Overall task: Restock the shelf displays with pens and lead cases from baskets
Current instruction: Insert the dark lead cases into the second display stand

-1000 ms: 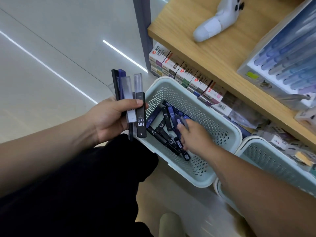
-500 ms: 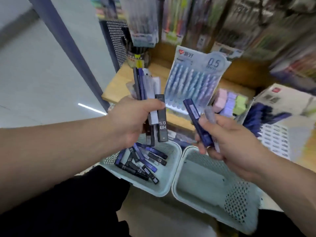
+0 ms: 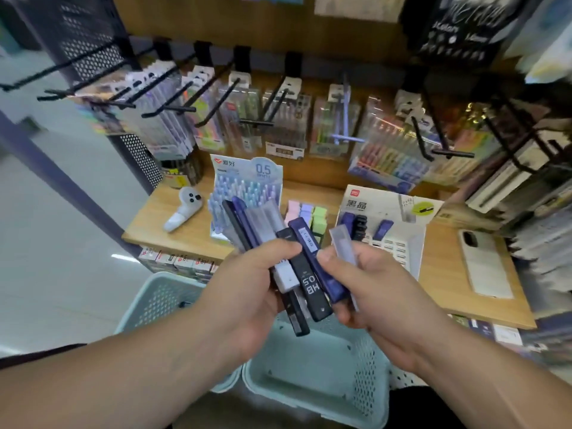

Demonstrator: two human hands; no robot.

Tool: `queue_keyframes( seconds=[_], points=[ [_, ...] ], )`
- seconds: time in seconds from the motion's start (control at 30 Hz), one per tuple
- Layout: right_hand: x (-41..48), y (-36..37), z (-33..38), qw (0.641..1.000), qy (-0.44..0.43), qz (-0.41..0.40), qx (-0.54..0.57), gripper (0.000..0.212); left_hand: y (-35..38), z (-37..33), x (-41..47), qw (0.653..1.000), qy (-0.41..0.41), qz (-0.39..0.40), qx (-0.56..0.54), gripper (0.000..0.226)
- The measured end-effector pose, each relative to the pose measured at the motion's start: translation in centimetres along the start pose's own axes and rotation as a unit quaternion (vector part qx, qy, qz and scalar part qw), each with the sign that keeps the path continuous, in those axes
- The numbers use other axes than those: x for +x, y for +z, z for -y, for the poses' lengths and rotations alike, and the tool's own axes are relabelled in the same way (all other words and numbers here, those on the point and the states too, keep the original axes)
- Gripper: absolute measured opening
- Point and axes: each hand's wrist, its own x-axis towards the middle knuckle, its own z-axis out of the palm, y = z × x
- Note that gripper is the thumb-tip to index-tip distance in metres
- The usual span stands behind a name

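Observation:
My left hand (image 3: 247,292) grips a fanned bundle of lead cases (image 3: 263,224), black, blue and clear, one black case marked HB 0.5 (image 3: 309,283). My right hand (image 3: 377,301) holds a blue lead case (image 3: 312,249) and a clear one (image 3: 343,246), pressed against the bundle. Both hands meet above two pale green baskets: the left basket (image 3: 154,301) is mostly hidden by my arm, the right basket (image 3: 309,366) shows a bare floor. On the wooden shelf (image 3: 192,233) behind stand a white lead case display box (image 3: 393,218) and a blue 0.5 pen display (image 3: 247,178).
A white controller (image 3: 182,212) lies at the shelf's left, a phone (image 3: 483,264) at its right, pastel erasers (image 3: 306,212) in the middle. Black hooks (image 3: 173,106) with hanging pen packs jut out above the shelf. Small boxes (image 3: 173,261) line the lower shelf.
The view has tilted up from the baskets to the shelf. My right hand lifted two cases out of the basket and brought them against the bundle in my left hand.

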Motion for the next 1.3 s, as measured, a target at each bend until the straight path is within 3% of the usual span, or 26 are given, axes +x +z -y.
queue_keyframes(
  seconds=[0.13,0.3,0.43,0.63,0.73,0.83,0.9,1.07,1.2,1.3],
  points=[
    [0.6,-1.3,-1.2,0.999,-0.006,-0.02,-0.026,0.017,0.5,1.6,1.0,1.0,-0.02,0.006,-0.005,0.058],
    [2.8,-1.6,-1.9,0.996,-0.038,-0.053,-0.055,0.018,-0.1,2.4,3.1,0.998,-0.048,0.03,-0.008,0.039],
    [4.8,-0.9,-2.3,0.993,-0.064,-0.031,-0.09,0.025,-0.6,1.6,4.4,0.999,-0.039,0.009,-0.001,0.034],
    [6.2,-0.8,-0.6,0.997,-0.046,-0.01,-0.055,0.034,-0.5,0.4,6.1,0.999,-0.036,-0.012,-0.007,0.053],
    [7.1,-1.6,0.0,0.999,-0.001,-0.035,-0.008,0.063,-0.3,-0.3,6.9,1.0,-0.012,-0.023,-0.011,0.039],
    [8.9,-4.0,-0.3,0.994,0.025,-0.107,0.016,0.052,-0.4,-0.4,7.4,0.999,-0.003,-0.038,-0.009,0.016],
    [9.9,-5.9,-0.4,0.991,0.028,-0.127,-0.035,0.04,-0.3,-0.2,7.5,0.999,-0.006,-0.041,-0.001,0.011],
    [10.4,-10.1,-0.4,0.982,0.024,-0.086,-0.167,0.016,0.3,0.2,8.1,0.999,-0.009,-0.048,0.011,0.02],
    [10.2,-12.6,-0.3,0.945,-0.004,-0.139,-0.296,0.026,0.3,0.7,8.7,0.999,-0.016,-0.045,0.014,0.021],
    [10.7,-13.8,-0.6,0.913,-0.008,-0.158,-0.375,0.014,0.4,1.1,9.0,0.999,-0.025,-0.041,0.022,0.02]
  ],
)
